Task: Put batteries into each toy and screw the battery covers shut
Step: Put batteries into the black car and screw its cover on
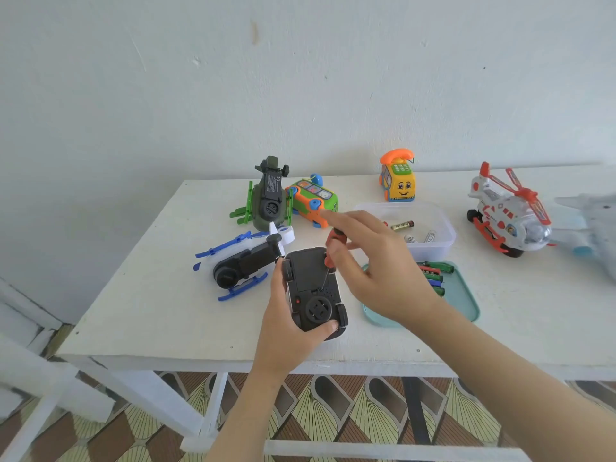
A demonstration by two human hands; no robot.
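Toy car (311, 288) is held upside down, black underside up, over the near middle of the white table (150, 295). It is gripped by the left hand (286, 331): thumb curled over the near end beside a wheel, fingers wrapped round the far side. Battery cover (306, 271) is seen lying flat in the underside. Whether its screw is seated cannot be told.

Small screwdriver (333, 243) with a red-orange handle is pinched by the right hand (376, 268), with the index finger stretched out past the handle. The shaft is tilted and its tip is set on the car's underside, at the cover edge next to the speaker holes.

Loose AA batteries (402, 225) are kept in a clear plastic tub (433, 250), just behind the right hand. A teal tray (463, 298) sits in front of the tub and is partly hidden by the right wrist. More screwdrivers (436, 270), with green, red and blue handles, are laid in it.

Other toys:
- Blue-and-white helicopter (243, 265) is laid belly-up just left of the car.
- Green helicopter (268, 198) is laid belly-up behind it.
- Orange-and-green bus toy (313, 201) is tipped over, touching the green helicopter.
- Yellow phone car (398, 181) stands upright at the back edge.
- White-and-red helicopter (506, 211) stands upright at far right.
- Pale grey plane (593, 221) is cut off by the frame edge.
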